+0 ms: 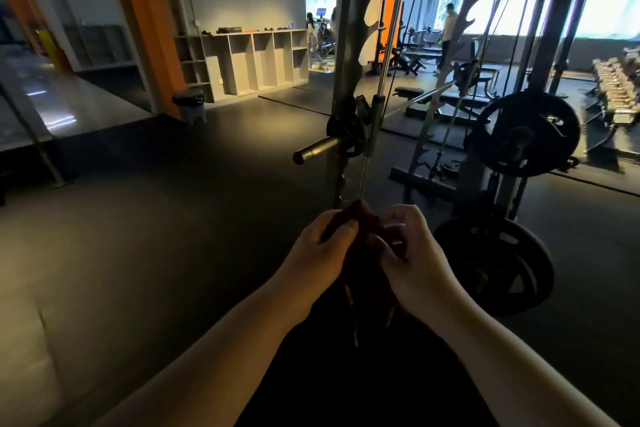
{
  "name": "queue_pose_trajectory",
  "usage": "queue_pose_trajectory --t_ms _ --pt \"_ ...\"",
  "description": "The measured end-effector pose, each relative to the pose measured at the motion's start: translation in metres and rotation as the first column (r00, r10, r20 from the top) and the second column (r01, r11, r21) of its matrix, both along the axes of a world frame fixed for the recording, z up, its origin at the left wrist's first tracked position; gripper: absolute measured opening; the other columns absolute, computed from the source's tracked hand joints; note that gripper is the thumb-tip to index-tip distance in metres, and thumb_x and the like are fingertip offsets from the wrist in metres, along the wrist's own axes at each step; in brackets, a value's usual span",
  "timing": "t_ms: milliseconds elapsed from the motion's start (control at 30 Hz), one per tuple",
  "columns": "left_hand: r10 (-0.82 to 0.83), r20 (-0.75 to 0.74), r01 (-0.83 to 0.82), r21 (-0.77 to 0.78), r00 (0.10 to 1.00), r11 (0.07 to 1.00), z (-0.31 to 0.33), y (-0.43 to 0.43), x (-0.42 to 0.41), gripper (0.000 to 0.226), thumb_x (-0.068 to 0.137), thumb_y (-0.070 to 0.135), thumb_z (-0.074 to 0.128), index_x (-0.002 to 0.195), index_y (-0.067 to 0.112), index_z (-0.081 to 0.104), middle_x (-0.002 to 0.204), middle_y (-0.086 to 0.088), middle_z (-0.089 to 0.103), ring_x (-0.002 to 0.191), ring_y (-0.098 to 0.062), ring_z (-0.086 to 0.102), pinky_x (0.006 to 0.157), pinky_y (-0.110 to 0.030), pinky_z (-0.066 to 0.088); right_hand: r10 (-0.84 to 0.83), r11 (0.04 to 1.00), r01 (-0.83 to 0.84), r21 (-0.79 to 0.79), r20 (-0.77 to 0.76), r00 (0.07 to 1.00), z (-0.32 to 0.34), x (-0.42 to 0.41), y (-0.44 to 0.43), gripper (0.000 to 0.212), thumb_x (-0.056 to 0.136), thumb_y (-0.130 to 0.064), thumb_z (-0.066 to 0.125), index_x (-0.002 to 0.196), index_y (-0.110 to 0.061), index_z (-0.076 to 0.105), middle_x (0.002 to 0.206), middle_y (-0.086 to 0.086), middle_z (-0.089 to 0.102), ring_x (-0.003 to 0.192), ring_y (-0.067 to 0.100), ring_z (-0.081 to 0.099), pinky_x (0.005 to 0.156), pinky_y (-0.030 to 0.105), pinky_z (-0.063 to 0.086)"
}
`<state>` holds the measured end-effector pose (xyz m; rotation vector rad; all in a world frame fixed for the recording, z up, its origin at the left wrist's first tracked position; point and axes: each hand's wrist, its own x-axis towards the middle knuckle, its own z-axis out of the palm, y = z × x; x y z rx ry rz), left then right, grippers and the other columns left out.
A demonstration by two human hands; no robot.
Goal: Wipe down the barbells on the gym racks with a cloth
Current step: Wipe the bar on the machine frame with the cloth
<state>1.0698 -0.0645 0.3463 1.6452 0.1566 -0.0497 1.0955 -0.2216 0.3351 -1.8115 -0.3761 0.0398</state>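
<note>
Now both hands are up in front of the person, close together. The left hand (322, 246) pinches a dark red cloth (362, 218) with its thumb on top. The right hand (412, 253) has its fingers curled on the other side of the same cloth. The cloth is bunched up between them, and a part of it hangs down below the hands. It is apart from the barbell (318, 148), which sits on the rack (343, 45) just past the hands. The barbell's shiny end sticks out to the left, with a small black plate (346, 135) on it. Its long bar runs away to the right. Two big black plates (523, 133) (491, 267) sit on the right side of the rack, one above the other. The floor (173, 218) is dark. Far back by the wall stand a white shelf (256, 59) and a grey bin (190, 106).
</note>
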Motion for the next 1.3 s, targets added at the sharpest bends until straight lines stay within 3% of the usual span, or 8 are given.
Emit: queue_pose_trajectory --t_ms 233,333,433,533,633,833,1033,1300 --pt "0.122 -0.005 -0.122 -0.001 0.993 0.993 -0.020 0.004 0.093 0.023 0.098 0.027 0.063 0.122 0.026 0.063 0.111 -0.002 0.074 0.102 -0.017 0.073 0.095 -0.047 0.058 -0.137 0.979 0.130 0.157 0.031 0.990 -0.020 0.097 0.004 0.030 0.104 -0.020 0.057 0.099 -0.048 0.051 0.108 -0.002 0.066 0.080 0.013 0.073 0.056 0.026 0.059" --pt "0.221 0.021 -0.221 0.008 0.975 0.975 -0.020 0.003 0.132 0.019 0.100 0.025 0.061 0.117 0.024 0.067 0.106 -0.001 0.076 0.100 -0.018 0.073 0.093 -0.046 0.059 0.017 0.998 -0.016 -0.064 0.012 1.000 -0.030 0.135 0.008 0.024 0.104 -0.027 0.057 0.117 -0.046 0.053 0.133 -0.007 0.043 0.115 0.014 0.060 0.070 0.014 0.056" --pt "0.279 0.036 -0.281 0.052 0.960 0.958 -0.020 0.000 0.166 0.016 0.100 0.028 0.062 0.114 0.026 0.069 0.106 0.001 0.075 0.100 -0.016 0.072 0.092 -0.044 0.059 0.170 0.963 -0.181 -0.198 -0.074 0.983 -0.037 0.172 0.011 0.056 0.099 -0.043 0.062 0.149 -0.046 0.037 0.143 -0.014 0.023 0.125 0.011 0.046 0.086 0.016 0.054" --pt "0.292 0.011 -0.292 0.055 0.957 0.955 -0.027 0.002 0.190 0.017 0.101 0.029 0.059 0.112 0.028 0.071 0.107 0.002 0.075 0.104 -0.016 0.070 0.097 -0.043 0.056 0.270 0.946 -0.275 -0.170 -0.052 0.961 -0.044 0.203 0.017 0.064 0.102 -0.023 0.061 0.156 -0.036 0.031 0.140 -0.012 0.036 0.107 0.000 0.053 0.078 0.004 0.048" --pt "0.299 -0.035 -0.297 0.057 0.954 0.953 -0.035 0.009 0.213 0.023 0.103 0.024 0.053 0.110 0.030 0.074 0.104 0.004 0.075 0.103 -0.014 0.070 0.099 -0.041 0.055 0.309 0.949 -0.313 -0.047 -0.064 0.949 -0.056 0.233 0.028 0.048 0.103 -0.009 0.055 0.136 -0.044 0.050 0.129 -0.015 0.059 0.112 0.001 0.062 0.098 0.021 0.052" --pt "0.312 -0.024 -0.305 0.147 0.950 0.941 -0.067 0.033 0.274 0.027 0.103 0.019 0.054 0.117 0.035 0.070 0.108 0.006 0.072 0.107 -0.026 0.068 0.096 -0.044 0.055 0.222 0.962 -0.248 -0.116 -0.199 0.954 -0.080 0.305 0.058 0.037 0.104 -0.013 0.055 0.140 -0.025 0.053 0.107 -0.006 0.065 0.089 0.009 0.068 0.063 0.014 0.049" --pt "0.261 0.130 -0.290 0.358 0.957 0.888 -0.104 0.094 0.356 0.031 0.102 0.015 0.056 0.128 0.029 0.064 0.127 0.015 0.055 0.112 0.004 0.056 0.091 -0.013 0.049 0.244 0.928 -0.291 -0.233 -0.211 0.947 -0.099 0.387 0.113 0.040 0.102 -0.018 0.061 0.141 -0.025 0.052 0.104 -0.005 0.065 0.076 0.004 0.068 0.056 0.012 0.048" --pt "0.310 0.230 -0.385 0.490 0.923 0.782 -0.130 0.173 0.464 0.042 0.104 0.020 0.050 0.146 0.022 0.051 0.151 0.008 0.042 0.137 -0.004 0.038 0.105 -0.014 0.038 0.005 0.970 -0.004 -0.244 0.007 1.000 -0.098 0.508 0.195 0.035 0.108 -0.026 0.049 0.143 -0.024 0.051 0.123 -0.003 0.058 0.091 0.000 0.057 0.063 0.010 0.046"
